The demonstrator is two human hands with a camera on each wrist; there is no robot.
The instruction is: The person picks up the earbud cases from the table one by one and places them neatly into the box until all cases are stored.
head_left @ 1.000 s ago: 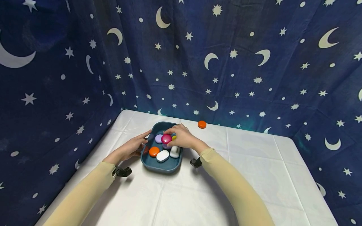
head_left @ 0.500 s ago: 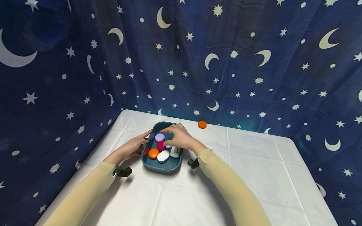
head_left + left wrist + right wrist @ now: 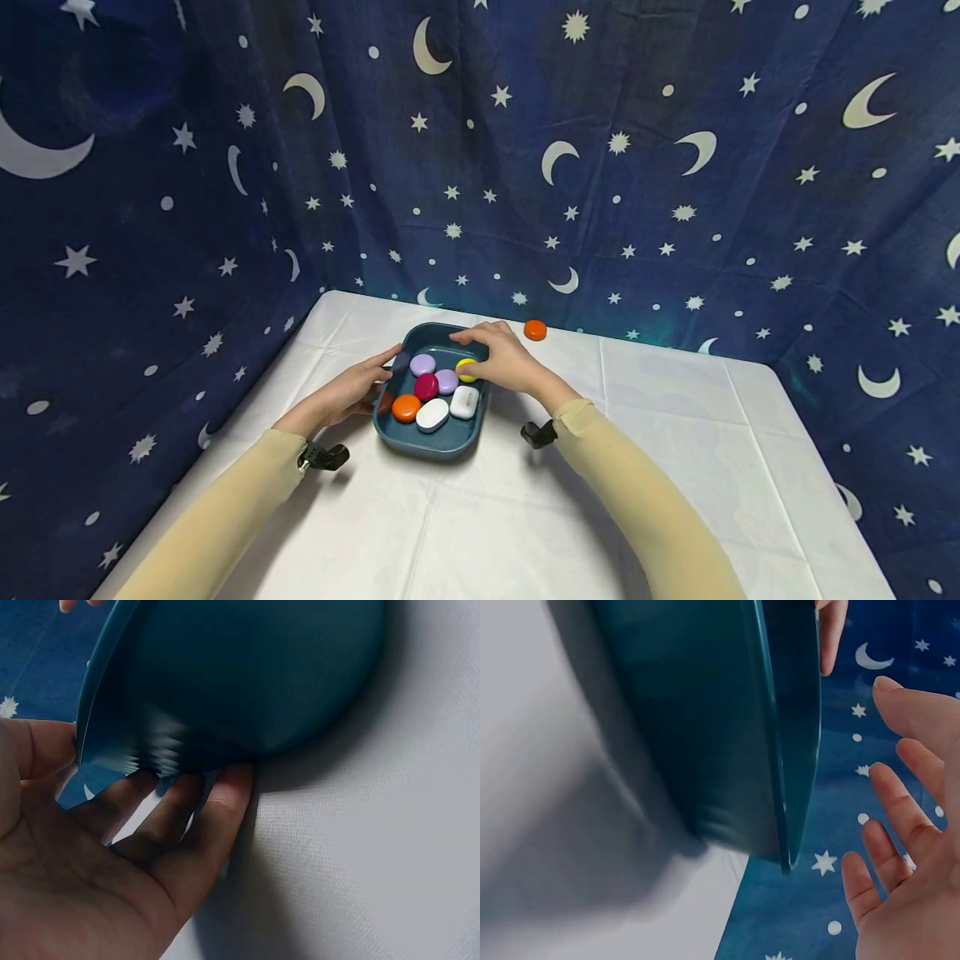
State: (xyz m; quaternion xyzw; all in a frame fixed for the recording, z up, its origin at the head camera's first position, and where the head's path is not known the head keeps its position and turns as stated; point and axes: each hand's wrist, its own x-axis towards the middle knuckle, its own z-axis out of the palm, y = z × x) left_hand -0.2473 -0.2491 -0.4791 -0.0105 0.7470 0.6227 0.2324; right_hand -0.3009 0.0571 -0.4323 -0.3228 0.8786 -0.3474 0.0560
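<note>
A dark teal tray [image 3: 427, 448] with raised sides holds several small glossy pieces: two lilac discs [image 3: 423, 365], a crimson disc [image 3: 426, 387], an orange disc [image 3: 407, 407], a white oval piece [image 3: 432, 415], a white rounded case [image 3: 464, 402] and a partly hidden yellow disc [image 3: 467, 370]. My left hand [image 3: 351, 390] rests against the tray's left side, fingertips on its outer wall in the left wrist view. Over the tray's right rim hovers my right hand [image 3: 504, 360], thumb near the yellow disc. Its fingers are spread and hold nothing in the right wrist view.
Another orange disc [image 3: 535, 330] lies at the table's back edge, right of the tray. A white cloth [image 3: 615, 467] covers the table. Dark blue curtains [image 3: 510, 167] with moons and stars rise behind and at the left.
My right hand has let go of the crimson disc, which now lies in the tray between the orange and lilac discs. The hand has drawn back rightward. My left hand has stayed in place.
</note>
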